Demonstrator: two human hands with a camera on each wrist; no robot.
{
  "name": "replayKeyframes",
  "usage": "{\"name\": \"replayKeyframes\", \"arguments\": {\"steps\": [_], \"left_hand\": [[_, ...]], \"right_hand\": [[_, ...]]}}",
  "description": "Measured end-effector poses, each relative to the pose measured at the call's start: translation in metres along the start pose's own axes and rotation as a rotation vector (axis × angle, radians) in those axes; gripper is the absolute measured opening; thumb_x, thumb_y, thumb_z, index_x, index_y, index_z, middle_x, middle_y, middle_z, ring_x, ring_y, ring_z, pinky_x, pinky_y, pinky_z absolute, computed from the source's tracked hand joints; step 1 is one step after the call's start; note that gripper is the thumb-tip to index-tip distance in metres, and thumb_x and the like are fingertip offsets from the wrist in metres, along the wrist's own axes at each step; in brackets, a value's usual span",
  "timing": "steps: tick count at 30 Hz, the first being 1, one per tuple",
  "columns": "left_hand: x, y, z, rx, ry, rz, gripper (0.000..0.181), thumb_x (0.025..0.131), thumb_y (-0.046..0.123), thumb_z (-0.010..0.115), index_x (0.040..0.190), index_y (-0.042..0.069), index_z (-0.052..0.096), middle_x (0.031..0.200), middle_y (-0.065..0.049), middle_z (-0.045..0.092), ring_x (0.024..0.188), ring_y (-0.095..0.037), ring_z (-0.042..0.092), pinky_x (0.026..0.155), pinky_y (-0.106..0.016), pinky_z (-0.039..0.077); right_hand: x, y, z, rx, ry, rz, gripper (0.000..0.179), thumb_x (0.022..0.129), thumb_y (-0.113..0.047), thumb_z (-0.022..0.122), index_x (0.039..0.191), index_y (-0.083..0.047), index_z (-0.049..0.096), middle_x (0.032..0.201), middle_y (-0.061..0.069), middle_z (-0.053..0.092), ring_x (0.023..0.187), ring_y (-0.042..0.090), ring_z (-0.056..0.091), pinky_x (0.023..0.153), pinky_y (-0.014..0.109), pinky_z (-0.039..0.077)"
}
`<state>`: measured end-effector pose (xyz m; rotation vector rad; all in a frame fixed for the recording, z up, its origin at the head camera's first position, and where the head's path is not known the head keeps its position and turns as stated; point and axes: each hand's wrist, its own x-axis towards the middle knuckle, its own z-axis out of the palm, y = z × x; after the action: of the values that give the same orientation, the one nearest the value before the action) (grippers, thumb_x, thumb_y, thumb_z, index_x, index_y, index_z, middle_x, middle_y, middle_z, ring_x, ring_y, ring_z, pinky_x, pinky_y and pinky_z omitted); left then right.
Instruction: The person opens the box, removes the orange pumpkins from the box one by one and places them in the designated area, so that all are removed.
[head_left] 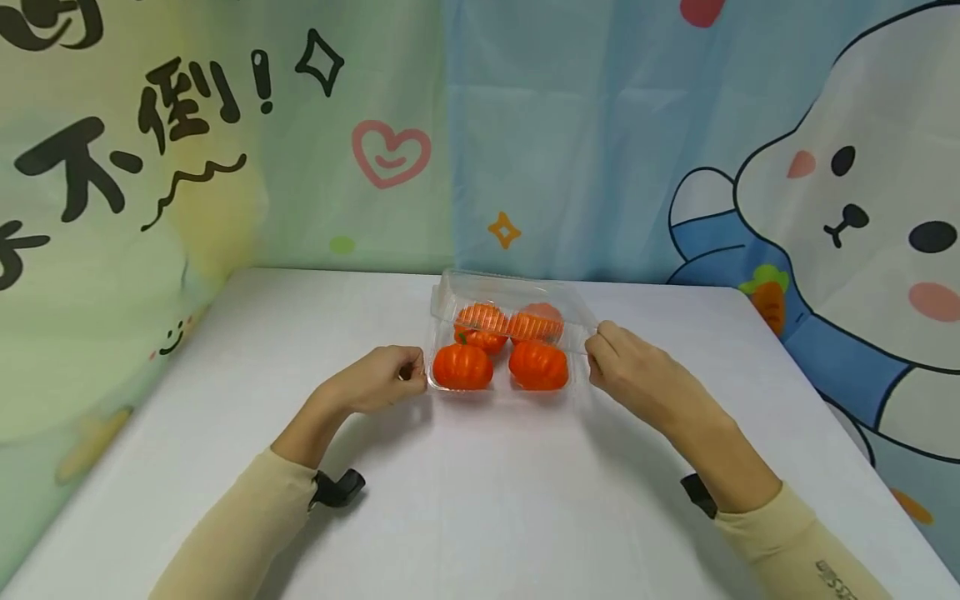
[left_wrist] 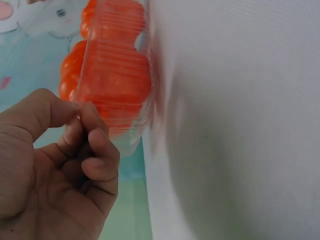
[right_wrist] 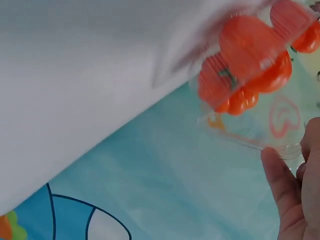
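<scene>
A clear plastic clamshell box (head_left: 501, 385) stands on the table with several ribbed, orange-red pumpkin-like vegetables inside, two of them in the front row: a left one (head_left: 462, 367) and a right one (head_left: 538, 365). A green stem shows on one behind. The box's clear lid (head_left: 517, 289) is partly raised and slants over the back row. At the box's left front corner my left hand (head_left: 382, 377) pinches the rim between thumb and forefinger. My right hand (head_left: 637, 371) pinches the lid's right edge, with its fingertips (right_wrist: 272, 157) at the thin plastic lip.
A white-covered table (head_left: 495, 500) lies beneath the box. Behind it hangs a printed cloth backdrop (head_left: 570, 150) with cartoon figures and lettering. Both wrists wear black camera mounts, the left mount (head_left: 339, 488) hanging over the table.
</scene>
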<state>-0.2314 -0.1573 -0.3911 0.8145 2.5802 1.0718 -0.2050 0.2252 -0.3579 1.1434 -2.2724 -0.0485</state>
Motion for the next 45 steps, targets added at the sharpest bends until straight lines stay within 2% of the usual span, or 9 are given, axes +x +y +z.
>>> {"name": "replayKeyframes", "arguments": {"steps": [4, 8, 15, 21, 25, 30, 32, 38, 45], "left_hand": [[-0.004, -0.007, -0.003, -0.111, -0.019, -0.008, 0.014, 0.095, 0.007, 0.057, 0.082, 0.010, 0.054, 0.075, 0.003, 0.049, 0.073, -0.013, 0.045, 0.068, -0.025, 0.035], [-0.007, -0.014, -0.002, -0.208, -0.054, -0.024, 0.014, 0.098, 0.007, 0.057, 0.084, 0.007, 0.055, 0.081, -0.004, 0.056, 0.076, -0.015, 0.045, 0.068, -0.025, 0.035], [-0.010, -0.020, 0.000, -0.240, -0.089, -0.049, 0.013, 0.099, 0.009, 0.056, 0.087, 0.005, 0.056, 0.082, -0.006, 0.056, 0.073, -0.013, 0.044, 0.065, -0.023, 0.035], [-0.016, -0.021, 0.001, -0.270, -0.106, -0.066, 0.012, 0.099, 0.011, 0.058, 0.089, 0.004, 0.057, 0.083, -0.006, 0.056, 0.071, -0.012, 0.045, 0.063, -0.022, 0.037], [-0.017, -0.021, -0.001, -0.287, -0.113, -0.074, 0.012, 0.099, 0.010, 0.057, 0.089, 0.004, 0.056, 0.083, -0.007, 0.055, 0.072, -0.013, 0.047, 0.064, -0.022, 0.039], [-0.019, -0.020, -0.001, -0.297, -0.136, -0.058, 0.012, 0.099, 0.011, 0.055, 0.090, 0.004, 0.056, 0.083, -0.008, 0.055, 0.073, -0.014, 0.047, 0.065, -0.023, 0.040], [-0.019, -0.020, -0.001, -0.295, -0.143, -0.051, 0.012, 0.099, 0.011, 0.055, 0.089, 0.004, 0.056, 0.082, -0.008, 0.054, 0.072, -0.013, 0.046, 0.065, -0.022, 0.039], [-0.021, -0.019, 0.000, -0.291, -0.161, -0.049, 0.011, 0.098, 0.008, 0.052, 0.089, 0.005, 0.056, 0.082, -0.012, 0.055, 0.071, -0.013, 0.046, 0.064, -0.023, 0.038], [-0.023, -0.018, -0.002, -0.288, -0.170, -0.054, 0.012, 0.101, 0.011, 0.053, 0.090, 0.006, 0.057, 0.085, -0.015, 0.056, 0.071, -0.014, 0.046, 0.065, -0.023, 0.038]], "right_hand": [[0.009, 0.009, -0.003, 0.077, 0.071, 0.047, 0.007, 0.091, 0.001, 0.061, 0.097, 0.003, 0.059, 0.086, 0.011, 0.050, 0.073, 0.020, 0.050, 0.061, 0.028, 0.051], [0.013, 0.011, 0.003, 0.168, 0.194, 0.124, 0.011, 0.090, 0.003, 0.066, 0.099, 0.002, 0.061, 0.090, 0.013, 0.054, 0.076, 0.022, 0.055, 0.063, 0.033, 0.055], [0.018, 0.013, 0.009, 0.298, 0.273, 0.299, 0.026, 0.088, 0.007, 0.073, 0.111, 0.002, 0.059, 0.110, 0.017, 0.055, 0.099, 0.027, 0.061, 0.074, 0.042, 0.061], [0.027, 0.016, 0.014, 0.459, 0.324, 0.398, 0.034, 0.090, 0.006, 0.072, 0.120, 0.005, 0.057, 0.126, 0.019, 0.057, 0.113, 0.028, 0.060, 0.079, 0.046, 0.060], [0.032, 0.017, 0.016, 0.591, 0.319, 0.518, 0.040, 0.094, -0.001, 0.070, 0.131, 0.001, 0.054, 0.134, 0.015, 0.057, 0.117, 0.028, 0.062, 0.087, 0.034, 0.059], [0.033, 0.020, 0.020, 0.728, 0.292, 0.650, 0.049, 0.099, -0.007, 0.066, 0.143, -0.004, 0.045, 0.142, 0.011, 0.054, 0.124, 0.031, 0.060, 0.091, 0.011, 0.046], [0.032, 0.021, 0.022, 0.749, 0.273, 0.674, 0.051, 0.100, -0.009, 0.065, 0.145, -0.005, 0.042, 0.144, 0.012, 0.053, 0.126, 0.032, 0.059, 0.094, 0.016, 0.048], [0.029, 0.023, 0.032, 0.770, 0.200, 0.721, 0.060, 0.101, -0.013, 0.064, 0.152, -0.008, 0.035, 0.143, 0.017, 0.052, 0.130, 0.035, 0.057, 0.099, 0.056, 0.051], [0.029, 0.025, 0.041, 0.824, 0.144, 0.720, 0.068, 0.101, -0.015, 0.063, 0.158, -0.009, 0.027, 0.149, 0.021, 0.049, 0.134, 0.041, 0.053, 0.101, 0.060, 0.049]]}}
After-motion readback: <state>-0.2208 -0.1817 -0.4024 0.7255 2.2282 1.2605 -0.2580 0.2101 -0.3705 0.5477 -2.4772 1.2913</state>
